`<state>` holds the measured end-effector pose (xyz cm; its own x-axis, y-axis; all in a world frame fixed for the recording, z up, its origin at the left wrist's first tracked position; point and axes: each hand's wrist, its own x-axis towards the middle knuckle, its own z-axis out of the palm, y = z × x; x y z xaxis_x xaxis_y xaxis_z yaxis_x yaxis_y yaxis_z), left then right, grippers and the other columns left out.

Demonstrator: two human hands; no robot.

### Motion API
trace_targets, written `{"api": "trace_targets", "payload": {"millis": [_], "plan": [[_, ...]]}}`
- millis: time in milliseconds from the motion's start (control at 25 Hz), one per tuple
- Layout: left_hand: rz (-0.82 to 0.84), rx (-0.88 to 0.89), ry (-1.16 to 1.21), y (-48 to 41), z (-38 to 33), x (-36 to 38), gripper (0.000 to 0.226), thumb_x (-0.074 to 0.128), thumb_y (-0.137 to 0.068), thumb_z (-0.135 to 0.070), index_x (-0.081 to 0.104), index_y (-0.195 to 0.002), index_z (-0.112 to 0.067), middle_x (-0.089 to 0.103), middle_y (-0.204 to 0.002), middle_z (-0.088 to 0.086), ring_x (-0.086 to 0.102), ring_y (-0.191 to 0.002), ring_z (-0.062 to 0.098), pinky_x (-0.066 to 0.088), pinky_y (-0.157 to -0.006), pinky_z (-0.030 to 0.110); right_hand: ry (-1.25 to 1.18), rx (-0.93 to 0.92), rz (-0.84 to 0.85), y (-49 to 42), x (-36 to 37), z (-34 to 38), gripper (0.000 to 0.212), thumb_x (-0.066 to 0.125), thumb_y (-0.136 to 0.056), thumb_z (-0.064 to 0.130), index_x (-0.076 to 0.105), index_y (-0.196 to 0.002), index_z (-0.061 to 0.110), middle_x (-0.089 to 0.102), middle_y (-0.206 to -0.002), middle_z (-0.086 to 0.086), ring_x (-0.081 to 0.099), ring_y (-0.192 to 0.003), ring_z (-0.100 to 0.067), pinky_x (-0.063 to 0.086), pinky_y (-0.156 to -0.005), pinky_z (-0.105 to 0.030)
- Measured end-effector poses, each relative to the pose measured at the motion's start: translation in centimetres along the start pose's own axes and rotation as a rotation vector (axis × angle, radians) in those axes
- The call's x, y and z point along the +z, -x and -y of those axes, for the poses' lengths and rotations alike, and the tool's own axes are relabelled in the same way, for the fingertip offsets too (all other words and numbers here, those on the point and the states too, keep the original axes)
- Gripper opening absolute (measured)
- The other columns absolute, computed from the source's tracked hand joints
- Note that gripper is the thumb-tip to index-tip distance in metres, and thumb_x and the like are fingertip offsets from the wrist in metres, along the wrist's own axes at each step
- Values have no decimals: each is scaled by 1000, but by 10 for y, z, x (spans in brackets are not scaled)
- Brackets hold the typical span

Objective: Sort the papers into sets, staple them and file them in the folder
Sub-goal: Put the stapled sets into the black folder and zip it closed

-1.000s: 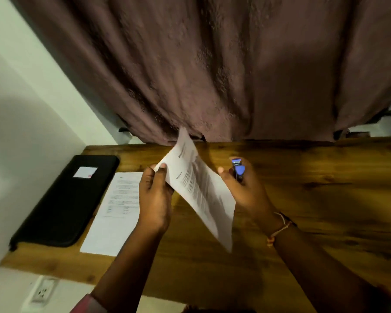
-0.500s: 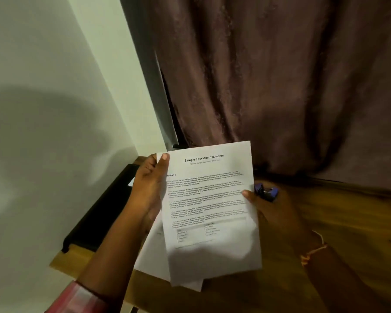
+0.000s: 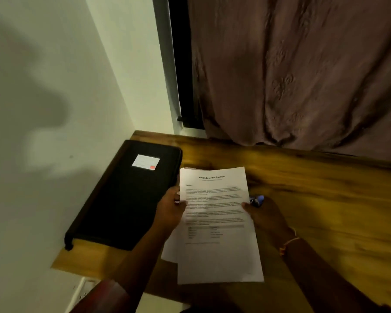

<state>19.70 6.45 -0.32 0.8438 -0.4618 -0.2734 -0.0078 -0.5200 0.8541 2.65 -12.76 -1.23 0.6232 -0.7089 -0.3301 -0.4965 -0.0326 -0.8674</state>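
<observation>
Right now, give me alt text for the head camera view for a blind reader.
A left hand and right hand hold a printed sheet by its sides over a wooden desk, the right also gripping a blue stapler. A closed black folder lies to its left.

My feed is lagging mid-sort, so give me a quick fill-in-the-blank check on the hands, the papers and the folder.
1. The black folder lies ____ on the table, to the left of the papers.
2. Along with the papers' right edge, the right hand holds a small ____ stapler.
3. The left hand grips the papers' ____ edge.

Missing words: closed; blue; left.
</observation>
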Motion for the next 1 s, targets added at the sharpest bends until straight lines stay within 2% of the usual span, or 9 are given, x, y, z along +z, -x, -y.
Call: {"api": "trace_targets", "payload": {"millis": [120,240,360,480,640,760,840,920,1000], "plan": [[2,103,-143,-10,9,0,10,64,-97,-23,62,-106,-27,57,-95,-22,58,-89,0,41,-70,11,129,17,-85,-6,24,-8,15,69,-93,20,67,-106,13,73,-101,-5,70,-90,-22,59,-82,-39],[-1,156,-126,-20,12,-3,10,62,-99,-22,61,-101,-32,60,-94,-21,60,-83,-5,49,-72,14,262,28,-92,-12,35,-8,21,68,-93,21,62,-112,14,69,-109,-6,65,-94,-22,55,-83,-33],[-12,123,-187,-24,15,-3,21,57,-100,-13,60,-114,-28,59,-112,-10,61,-101,7,51,-84,23,365,10,-101,-12,40,-5,29,66,-95,24,58,-120,13,66,-115,-7,66,-102,-27,55,-87,-35],[-16,132,-290,-24,22,-2,34,59,-98,-11,56,-131,-19,51,-136,4,54,-124,23,48,-95,30,324,-6,-144,-10,42,3,22,61,-97,19,54,-117,13,63,-111,-6,66,-100,-27,55,-79,-32],[-18,167,-289,-20,24,-6,36,61,-99,-22,53,-133,-18,43,-145,6,46,-132,24,42,-103,31,369,-99,-51,-25,54,27,14,56,-97,13,57,-111,12,67,-101,-3,67,-82,-16,49,-59,-16],[29,191,-377,-23,26,-5,44,62,-98,-23,50,-141,-19,40,-151,4,41,-138,23,39,-111,32,507,-218,4,-49,69,60,9,60,-95,18,63,-104,15,65,-87,-4,58,-67,-9,38,-55,-13],[34,188,-397,-28,24,-5,52,63,-98,-24,46,-146,-19,36,-155,3,37,-142,22,33,-115,31,487,-292,33,-71,80,93,11,63,-95,20,68,-103,16,66,-83,-1,59,-69,-10,42,-57,-14],[2,191,-369,-35,21,-7,53,64,-97,-25,46,-146,-19,35,-155,3,37,-142,21,32,-114,29,471,-343,25,-100,96,125,19,64,-94,22,71,-110,14,71,-92,-6,65,-81,-21,54,-68,-32],[-38,214,-365,-44,19,-10,51,65,-97,-27,48,-145,-20,38,-153,2,39,-141,19,30,-110,23,472,-405,48,-132,112,150,25,64,-94,19,71,-117,13,73,-105,-11,67,-93,-27,54,-80,-34]]}}
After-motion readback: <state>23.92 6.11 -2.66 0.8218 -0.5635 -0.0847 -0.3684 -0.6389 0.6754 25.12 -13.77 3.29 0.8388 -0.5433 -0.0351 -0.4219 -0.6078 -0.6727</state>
